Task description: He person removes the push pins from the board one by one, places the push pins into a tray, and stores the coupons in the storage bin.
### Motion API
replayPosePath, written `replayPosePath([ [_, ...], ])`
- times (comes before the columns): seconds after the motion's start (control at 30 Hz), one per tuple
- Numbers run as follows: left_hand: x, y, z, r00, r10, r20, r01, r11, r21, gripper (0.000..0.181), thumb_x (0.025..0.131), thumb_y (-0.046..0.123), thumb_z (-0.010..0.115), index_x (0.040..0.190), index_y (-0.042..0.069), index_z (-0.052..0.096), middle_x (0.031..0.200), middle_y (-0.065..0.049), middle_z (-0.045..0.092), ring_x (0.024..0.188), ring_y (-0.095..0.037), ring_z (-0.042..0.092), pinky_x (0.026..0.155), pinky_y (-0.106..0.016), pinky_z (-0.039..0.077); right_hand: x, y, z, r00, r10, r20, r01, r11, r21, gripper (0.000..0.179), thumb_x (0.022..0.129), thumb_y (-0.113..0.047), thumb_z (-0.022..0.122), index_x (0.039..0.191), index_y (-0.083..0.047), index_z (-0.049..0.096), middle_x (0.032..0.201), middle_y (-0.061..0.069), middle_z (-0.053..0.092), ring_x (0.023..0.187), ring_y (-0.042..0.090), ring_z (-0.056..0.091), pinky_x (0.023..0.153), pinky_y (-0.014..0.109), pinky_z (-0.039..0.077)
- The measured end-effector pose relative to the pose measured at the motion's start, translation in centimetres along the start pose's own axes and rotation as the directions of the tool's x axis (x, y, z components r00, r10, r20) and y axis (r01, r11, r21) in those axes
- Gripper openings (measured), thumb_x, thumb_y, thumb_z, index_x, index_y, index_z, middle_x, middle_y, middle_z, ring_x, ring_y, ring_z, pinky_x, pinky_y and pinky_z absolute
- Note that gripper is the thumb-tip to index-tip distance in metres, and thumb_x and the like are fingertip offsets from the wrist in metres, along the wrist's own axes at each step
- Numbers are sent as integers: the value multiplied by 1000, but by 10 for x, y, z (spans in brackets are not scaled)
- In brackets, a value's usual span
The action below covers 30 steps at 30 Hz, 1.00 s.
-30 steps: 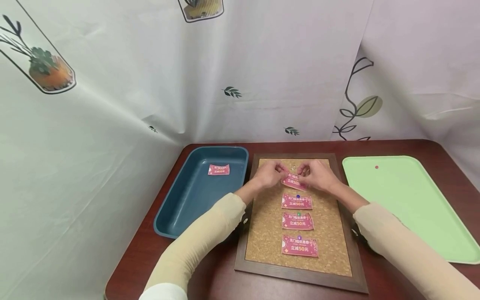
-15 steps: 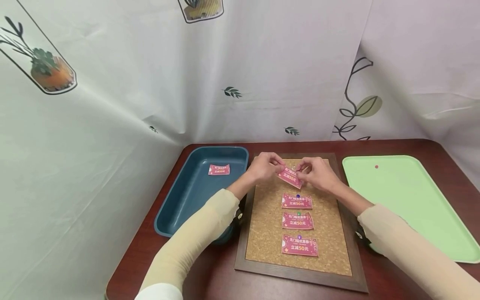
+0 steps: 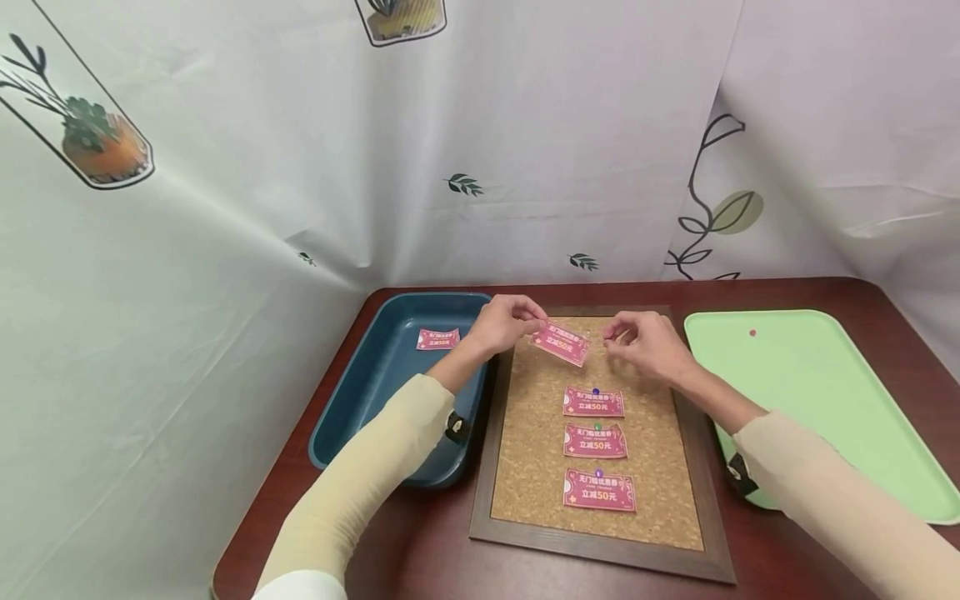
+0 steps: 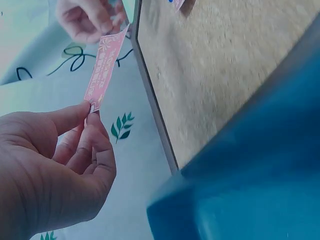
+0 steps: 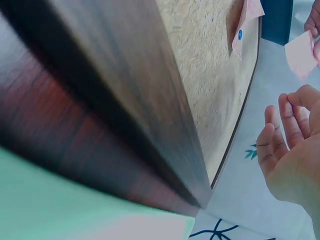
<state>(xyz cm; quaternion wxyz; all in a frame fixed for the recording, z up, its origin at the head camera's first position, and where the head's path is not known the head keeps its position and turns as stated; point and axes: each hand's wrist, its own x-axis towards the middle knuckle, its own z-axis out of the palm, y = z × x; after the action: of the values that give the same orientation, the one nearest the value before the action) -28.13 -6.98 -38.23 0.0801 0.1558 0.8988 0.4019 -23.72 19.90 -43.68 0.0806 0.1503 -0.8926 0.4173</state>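
Observation:
My left hand [image 3: 501,323] pinches one corner of a pink paper coupon [image 3: 561,343] between thumb and fingers, holding it tilted over the upper part of a cork board [image 3: 540,467]. To the right of the coupon is my right hand [image 3: 647,343], apart from it in the head view. Its thumb and index finger are pressed together at the tips, with a tiny dark spot between them in the right wrist view that looks like a pushpin [image 5: 290,103], mostly hidden. Below, three more coupons [image 3: 594,403] hang in a column, pinned with blue, green and purple pushpins.
Left of the board stands a deep blue bin [image 3: 367,367] with one coupon [image 3: 438,339] lying inside. A light green tray [image 3: 817,400] lies to the right, with a small red pushpin [image 3: 753,332] in it. A printed cloth [image 3: 525,142] hangs behind the table.
The coupon has come away from the board's top, carried left and up by my left hand. My right hand has moved off it, slightly to the right.

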Motion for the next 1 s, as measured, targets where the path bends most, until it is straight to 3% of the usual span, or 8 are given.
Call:
replayPosePath([
  [0.3, -7, -13, -33, 999, -39, -33, 38, 999, -26, 12, 100, 25, 77, 106, 14, 77, 95, -4, 73, 101, -38, 71, 77, -36, 55, -9, 8, -20, 1000, 19, -19, -20, 999, -33, 6, 92, -3, 79, 96, -5, 76, 89, 6, 74, 81, 23, 66, 67, 29, 49],
  [0.5, -11, -23, -54, 996, -45, -81, 44, 999, -14, 12, 100, 20, 77, 108, 12, 78, 97, -5, 76, 101, -36, 70, 80, -40, 54, -18, 17, -35, 998, 53, -43, -56, 997, -62, 8, 94, -3, 78, 102, -5, 77, 93, 9, 74, 83, 25, 64, 66, 29, 49],
  [0.63, -14, -37, -68, 992, -54, -116, 53, 999, -13, 14, 99, 20, 78, 109, 10, 79, 99, -8, 78, 97, -34, 69, 81, -45, 56, -24, 26, -44, 996, 47, -70, -52, 995, -84, 8, 95, -6, 78, 103, -5, 77, 90, 8, 74, 81, 23, 63, 63, 28, 47],
  [0.83, -20, -62, -88, 978, -119, -171, 120, 993, -9, 18, 100, 21, 77, 114, 9, 78, 104, -11, 78, 102, -38, 70, 90, -50, 57, -35, 40, -61, 991, 44, -125, -59, 991, -121, 9, 96, -9, 78, 104, -5, 80, 93, 11, 75, 82, 20, 62, 63, 30, 45],
  [1.0, -23, -82, -102, 968, -152, -202, 148, 988, -33, 19, 102, 18, 74, 115, 3, 76, 108, -17, 76, 106, -43, 69, 95, -58, 55, -44, 54, -79, 982, 67, -176, -90, 988, -126, 10, 96, -12, 79, 103, -5, 80, 102, 16, 76, 78, 3, 60, 59, 26, 46],
])
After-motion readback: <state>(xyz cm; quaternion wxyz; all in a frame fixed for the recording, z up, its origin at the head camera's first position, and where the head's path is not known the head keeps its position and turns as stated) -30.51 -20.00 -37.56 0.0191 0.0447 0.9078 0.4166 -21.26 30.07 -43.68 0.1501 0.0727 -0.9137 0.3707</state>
